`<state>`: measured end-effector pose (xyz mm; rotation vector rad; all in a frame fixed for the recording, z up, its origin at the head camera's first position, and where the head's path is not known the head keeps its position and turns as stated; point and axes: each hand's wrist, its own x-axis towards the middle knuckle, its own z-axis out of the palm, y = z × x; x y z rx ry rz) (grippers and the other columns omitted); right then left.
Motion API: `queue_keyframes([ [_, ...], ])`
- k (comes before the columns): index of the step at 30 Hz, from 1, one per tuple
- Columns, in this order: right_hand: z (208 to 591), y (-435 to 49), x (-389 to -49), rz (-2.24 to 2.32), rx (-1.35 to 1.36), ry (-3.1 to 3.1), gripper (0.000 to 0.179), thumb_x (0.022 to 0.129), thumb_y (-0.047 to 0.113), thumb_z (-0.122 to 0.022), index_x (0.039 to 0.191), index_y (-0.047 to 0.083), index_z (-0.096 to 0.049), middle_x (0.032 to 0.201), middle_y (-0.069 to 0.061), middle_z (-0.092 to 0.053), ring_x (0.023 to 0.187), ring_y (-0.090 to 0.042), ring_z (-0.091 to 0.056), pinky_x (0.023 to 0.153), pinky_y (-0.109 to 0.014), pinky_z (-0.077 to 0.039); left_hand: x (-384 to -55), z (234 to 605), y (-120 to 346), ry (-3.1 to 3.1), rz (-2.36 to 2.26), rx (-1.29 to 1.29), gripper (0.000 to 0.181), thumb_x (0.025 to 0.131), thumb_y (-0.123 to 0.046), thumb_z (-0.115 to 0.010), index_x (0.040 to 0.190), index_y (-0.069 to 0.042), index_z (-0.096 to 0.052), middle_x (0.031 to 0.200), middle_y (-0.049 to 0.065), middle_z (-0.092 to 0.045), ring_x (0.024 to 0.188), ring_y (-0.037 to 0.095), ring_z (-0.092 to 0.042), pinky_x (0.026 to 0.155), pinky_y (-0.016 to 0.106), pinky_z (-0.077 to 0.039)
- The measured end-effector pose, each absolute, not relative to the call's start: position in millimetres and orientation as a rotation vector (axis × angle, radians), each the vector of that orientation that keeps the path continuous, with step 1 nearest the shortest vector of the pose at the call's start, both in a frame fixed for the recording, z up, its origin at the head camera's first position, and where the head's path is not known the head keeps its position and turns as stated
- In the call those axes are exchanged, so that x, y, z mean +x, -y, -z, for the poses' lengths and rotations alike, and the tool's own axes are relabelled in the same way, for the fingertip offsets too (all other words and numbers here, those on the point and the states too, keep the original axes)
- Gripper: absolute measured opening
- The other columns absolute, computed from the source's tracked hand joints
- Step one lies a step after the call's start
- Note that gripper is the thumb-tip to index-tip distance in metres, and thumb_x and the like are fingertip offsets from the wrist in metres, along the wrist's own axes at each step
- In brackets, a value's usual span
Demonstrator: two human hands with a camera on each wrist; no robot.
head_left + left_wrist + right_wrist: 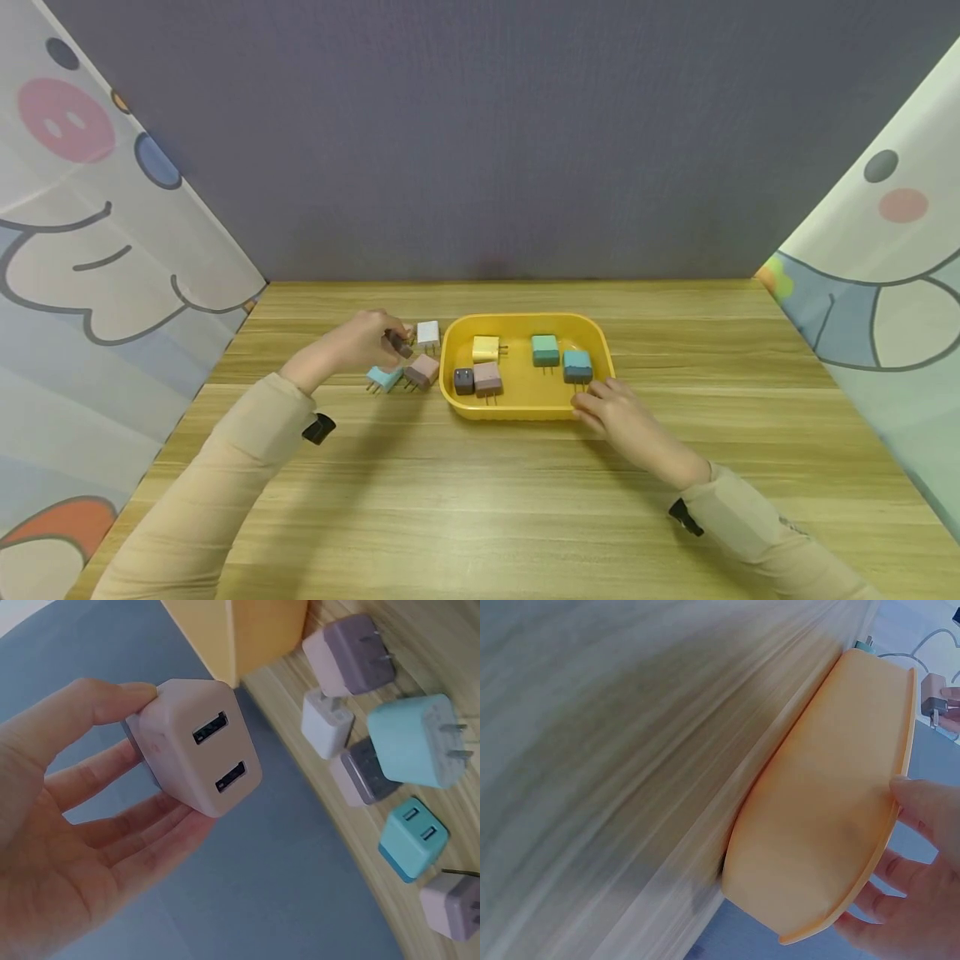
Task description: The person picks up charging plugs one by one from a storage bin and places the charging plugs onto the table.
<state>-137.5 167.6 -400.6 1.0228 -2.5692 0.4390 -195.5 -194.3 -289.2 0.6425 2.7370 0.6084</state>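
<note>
My left hand (366,340) pinches a pink and dark USB wall charger (191,750) between thumb and fingers, lifted at the left of a yellow tray (525,413). Its two USB ports face the camera in the left wrist view. Close by on the table lie a white charger (428,333), a pink-brown one (422,371) and a light blue one (385,378). With the thumb outside and the fingers over the edge, my right hand (618,415) holds the tray's near right rim.
Inside the tray stand chargers: yellow (485,348), green (545,350), blue (577,366), pink (487,378) and dark grey (463,381). A grey panel (510,150) rises behind the wooden table (480,500), with cartoon-printed sheets (892,275) along both sides.
</note>
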Motion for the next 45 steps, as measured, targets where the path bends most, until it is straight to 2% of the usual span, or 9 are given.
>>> queue_keyframes([
  [4,400.5,-167.4,-136.9,-0.436,1.024,2.575,0.012,0.077,0.011,-0.066,0.088,0.006,-0.064,0.076,0.001,-0.051,0.069,-0.014,-0.042,0.075,-0.045,-0.043,-196.6,292.2,201.5,-2.758,-0.593,0.622,0.036,0.07,-0.001,-0.064,0.105,0.005,-0.06,0.093,0.014,-0.058,0.074,0.018,-0.057,0.065,0.03,-0.048],
  [10,399.8,-166.9,-136.3,-0.439,1.022,2.579,0.011,0.077,0.011,-0.066,0.087,0.006,-0.064,0.075,0.001,-0.051,0.068,-0.014,-0.041,0.074,-0.044,-0.043,-199.4,297.5,212.4,-2.781,-0.58,0.602,0.034,0.073,-0.004,-0.065,0.105,0.007,-0.059,0.09,0.014,-0.059,0.074,0.018,-0.055,0.065,0.032,-0.047],
  [15,399.7,-166.4,-136.4,-0.438,1.022,2.579,0.013,0.076,0.01,-0.067,0.088,0.005,-0.064,0.076,0.0,-0.052,0.069,-0.014,-0.043,0.075,-0.045,-0.043,-201.2,302.3,220.6,-2.795,-0.544,0.551,0.038,0.075,-0.005,-0.065,0.11,0.008,-0.057,0.094,0.016,-0.058,0.076,0.019,-0.055,0.066,0.033,-0.046],
  [28,399.1,-166.6,-137.1,-0.437,1.021,2.57,0.013,0.075,0.01,-0.067,0.087,0.005,-0.064,0.076,-0.001,-0.052,0.069,-0.016,-0.045,0.075,-0.047,-0.044,-203.4,314.6,239.7,-2.844,-0.517,0.492,0.032,0.074,-0.008,-0.066,0.1,0.009,-0.06,0.087,0.015,-0.059,0.076,0.024,-0.054,0.067,0.036,-0.046],
  [36,398.7,-166.6,-137.5,-0.435,1.019,2.577,0.012,0.077,0.011,-0.066,0.088,0.005,-0.064,0.077,-0.001,-0.053,0.069,-0.015,-0.046,0.076,-0.047,-0.044,-203.1,323.8,249.9,-2.826,-0.524,0.42,0.036,0.075,-0.008,-0.066,0.105,0.011,-0.057,0.09,0.018,-0.059,0.077,0.025,-0.057,0.067,0.037,-0.048],
  [45,398.4,-167.1,-137.2,-0.427,1.033,2.566,0.012,0.076,0.01,-0.066,0.087,0.006,-0.064,0.077,-0.001,-0.053,0.069,-0.014,-0.045,0.074,-0.044,-0.044,-204.7,342.1,259.7,-2.819,-0.474,0.377,0.035,0.073,-0.005,-0.063,0.104,0.011,-0.058,0.087,0.016,-0.06,0.073,0.023,-0.054,0.067,0.038,-0.047],
])
